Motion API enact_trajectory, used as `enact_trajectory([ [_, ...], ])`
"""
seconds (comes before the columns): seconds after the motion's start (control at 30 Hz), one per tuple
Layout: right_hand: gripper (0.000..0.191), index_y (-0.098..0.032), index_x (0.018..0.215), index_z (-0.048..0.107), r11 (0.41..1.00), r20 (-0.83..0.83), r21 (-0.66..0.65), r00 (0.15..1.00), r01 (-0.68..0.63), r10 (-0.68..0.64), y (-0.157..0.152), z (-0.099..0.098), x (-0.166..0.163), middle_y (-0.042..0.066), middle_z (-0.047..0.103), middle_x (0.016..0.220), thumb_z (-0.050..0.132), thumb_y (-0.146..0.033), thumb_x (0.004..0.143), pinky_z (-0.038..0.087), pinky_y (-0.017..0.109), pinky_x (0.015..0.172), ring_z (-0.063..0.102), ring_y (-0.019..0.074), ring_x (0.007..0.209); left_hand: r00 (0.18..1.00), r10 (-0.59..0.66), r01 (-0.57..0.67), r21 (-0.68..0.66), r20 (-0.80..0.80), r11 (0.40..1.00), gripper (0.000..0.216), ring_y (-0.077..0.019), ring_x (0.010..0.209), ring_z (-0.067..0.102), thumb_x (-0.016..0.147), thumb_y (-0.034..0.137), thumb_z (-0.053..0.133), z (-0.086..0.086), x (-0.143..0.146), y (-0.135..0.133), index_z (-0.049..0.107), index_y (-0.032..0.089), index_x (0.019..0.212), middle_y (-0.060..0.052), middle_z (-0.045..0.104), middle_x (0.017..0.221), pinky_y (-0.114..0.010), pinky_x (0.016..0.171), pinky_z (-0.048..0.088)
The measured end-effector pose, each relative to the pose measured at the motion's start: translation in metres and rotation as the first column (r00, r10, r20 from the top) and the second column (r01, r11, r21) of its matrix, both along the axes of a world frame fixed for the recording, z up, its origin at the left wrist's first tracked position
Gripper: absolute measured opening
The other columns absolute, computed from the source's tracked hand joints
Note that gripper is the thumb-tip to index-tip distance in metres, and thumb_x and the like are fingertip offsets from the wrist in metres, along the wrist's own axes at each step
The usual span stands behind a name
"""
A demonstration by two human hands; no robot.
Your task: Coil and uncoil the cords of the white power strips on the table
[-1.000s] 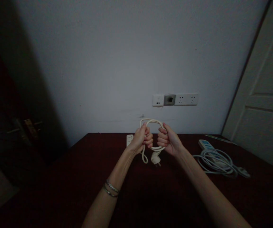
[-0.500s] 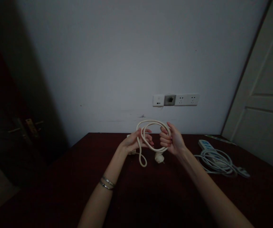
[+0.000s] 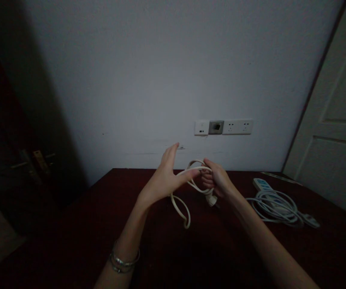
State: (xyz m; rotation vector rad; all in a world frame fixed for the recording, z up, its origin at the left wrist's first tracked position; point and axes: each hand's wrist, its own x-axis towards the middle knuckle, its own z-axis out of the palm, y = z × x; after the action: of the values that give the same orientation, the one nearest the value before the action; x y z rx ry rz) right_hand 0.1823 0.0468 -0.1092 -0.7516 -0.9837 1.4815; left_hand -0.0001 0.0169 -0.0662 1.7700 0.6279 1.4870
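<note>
A white power cord point(image 3: 194, 186) is partly coiled above the dark red table point(image 3: 160, 257). My right hand point(image 3: 216, 178) is closed round the gathered loops, fingers curled in. Just below it hangs the cord's white plug point(image 3: 211, 199), prongs pointing right and down. My left hand point(image 3: 165, 178) is spread, fingers stretched up towards the wall and thumb reaching right. The cord runs along the thumb, and whether the palm touches it is hidden. Under that hand a loose loop droops towards the table. Two silver bracelets point(image 3: 124, 263) circle my left wrist.
To the right lies a white power strip point(image 3: 263, 184) with its coiled cord point(image 3: 276, 206) and plug point(image 3: 309, 220). Wall sockets point(image 3: 237, 127) are set above the table's back edge. A white door point(image 3: 338, 132) stands at the right, a dark door with a handle point(image 3: 40, 160) at the left.
My left hand has opened from its hold on the coil, its fingers now stretched upward. The coil has narrowed and tilted, the loose loop hangs lower, and the plug has shifted right.
</note>
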Motion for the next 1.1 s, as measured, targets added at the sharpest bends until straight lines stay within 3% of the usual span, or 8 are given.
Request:
enact_trajectory([
  [0.13,0.044,-0.018,0.059,0.04,0.959,-0.014,-0.063,0.961,-0.277,0.277,-0.007,0.005,0.008,-0.012,0.019,0.036,0.048,-0.054,0.081,0.012,0.011,0.027,0.01,0.0012,0.03,0.984,-0.04,0.048,0.042,-0.171,0.998,0.065,-0.0313,0.136,0.016,0.06,0.016,0.071,-0.01,0.004,-0.004,0.05,0.015,0.121,-0.015,0.037,0.139,-0.04,0.105,0.028],
  [0.27,0.052,-0.017,0.066,0.046,0.808,-0.097,-0.062,0.809,-0.586,0.58,-0.017,0.01,0.013,-0.014,0.017,0.038,0.045,-0.068,0.076,0.014,0.011,0.028,0.005,0.0008,0.033,0.969,-0.097,0.07,-0.125,-0.227,0.99,0.033,-0.0271,0.106,0.055,0.066,0.024,0.069,-0.022,0.005,0.031,0.061,0.013,0.096,-0.014,0.063,0.104,-0.033,0.084,0.046],
  [0.4,0.031,-0.016,0.069,0.048,0.781,-0.16,0.012,0.77,-0.625,0.618,-0.018,0.011,0.009,-0.013,0.018,0.04,0.053,-0.043,0.083,0.013,0.009,0.028,0.006,0.0011,0.032,0.832,-0.553,0.44,-0.551,-0.048,0.709,0.021,-0.0108,0.043,0.054,0.077,0.031,0.06,-0.027,0.004,0.049,0.057,0.013,0.068,-0.001,0.055,0.049,-0.023,0.05,0.047],
  [0.47,0.02,-0.015,0.068,0.048,0.835,-0.188,0.06,0.815,-0.547,0.548,-0.016,0.009,0.005,-0.012,0.025,0.04,0.059,-0.028,0.079,0.018,0.009,0.028,0.015,0.0008,0.032,0.808,-0.562,0.542,-0.602,0.179,0.587,0.02,-0.0033,0.028,0.035,0.08,0.027,0.057,-0.027,0.007,0.049,0.053,0.013,0.065,0.007,0.04,0.038,-0.015,0.034,0.035],
  [0.6,0.017,-0.013,0.068,0.053,0.947,-0.074,0.108,0.947,-0.304,0.312,-0.013,0.005,0.001,-0.003,0.052,0.052,0.067,-0.022,0.071,0.048,0.019,0.051,0.051,0.0062,0.048,0.77,-0.462,0.634,-0.604,0.44,0.483,0.023,0.0002,0.025,0.017,0.086,0.018,0.047,-0.024,0.013,0.049,0.051,0.012,0.064,0.011,0.027,0.037,-0.011,0.025,0.012],
  [0.83,0.036,-0.016,0.089,0.052,0.962,0.196,0.2,0.97,-0.185,0.145,-0.015,0.0,-0.01,0.002,0.065,0.074,0.075,-0.022,0.063,0.047,0.023,0.058,0.062,0.0127,0.062,0.718,-0.252,0.635,-0.463,0.649,0.618,0.03,0.0006,0.026,0.02,0.088,0.027,0.046,-0.021,0.008,0.058,0.045,0.013,0.062,0.011,0.026,0.038,-0.011,0.027,0.013],
  [0.97,0.032,-0.018,0.079,0.048,0.96,0.11,0.281,0.993,0.006,-0.038,-0.013,-0.006,-0.031,-0.001,0.064,0.067,0.075,-0.027,0.062,0.047,0.024,0.06,0.062,0.0137,0.063,0.788,-0.141,0.465,-0.43,0.599,0.774,0.037,-0.0021,0.029,0.027,0.08,0.039,0.058,-0.03,0.015,0.065,0.04,0.016,0.058,0.01,0.03,0.038,-0.014,0.031,0.023],
  [1.1,0.031,-0.018,0.083,0.053,0.956,-0.116,0.287,0.993,0.069,-0.037,-0.013,-0.008,-0.041,-0.001,0.062,0.064,0.073,-0.033,0.065,0.048,0.028,0.065,0.063,0.017,0.07,0.753,-0.097,0.487,-0.451,0.651,0.748,0.043,-0.0021,0.031,0.03,0.076,0.039,0.064,-0.034,0.021,0.068,0.034,0.017,0.054,0.01,0.03,0.038,-0.014,0.035,0.029],
])
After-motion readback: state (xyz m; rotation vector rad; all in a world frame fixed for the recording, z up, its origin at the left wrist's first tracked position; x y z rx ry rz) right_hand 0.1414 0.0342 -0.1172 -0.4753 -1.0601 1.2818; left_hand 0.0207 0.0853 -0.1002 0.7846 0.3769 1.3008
